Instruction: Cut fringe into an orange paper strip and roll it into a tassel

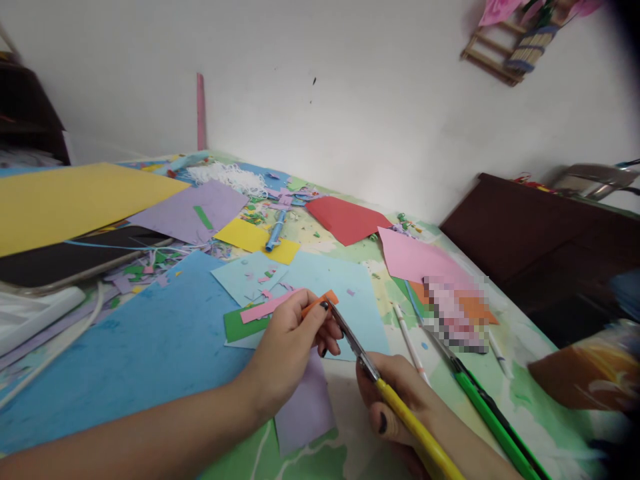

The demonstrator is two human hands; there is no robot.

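My left hand (297, 340) is closed, pinching a small strip of orange paper (327, 298) between thumb and fingers. My right hand (395, 393) grips yellow-handled scissors (410, 417), whose metal blades reach up to the orange paper at the left fingertips. Whether the blades are parted is hard to see. Beneath the hands lie light blue paper (335, 273), a pink strip (265, 309) and green paper (237, 327). A purple sheet (305, 407) sits under my left wrist.
A green cutter knife (493, 417) and pens (410, 340) lie to the right, near pink paper (425, 257). Red paper (347, 219), white shreds (227, 179) and scraps lie farther back. A phone (75, 257) and white cable (65, 353) are at left. The wall stands behind.
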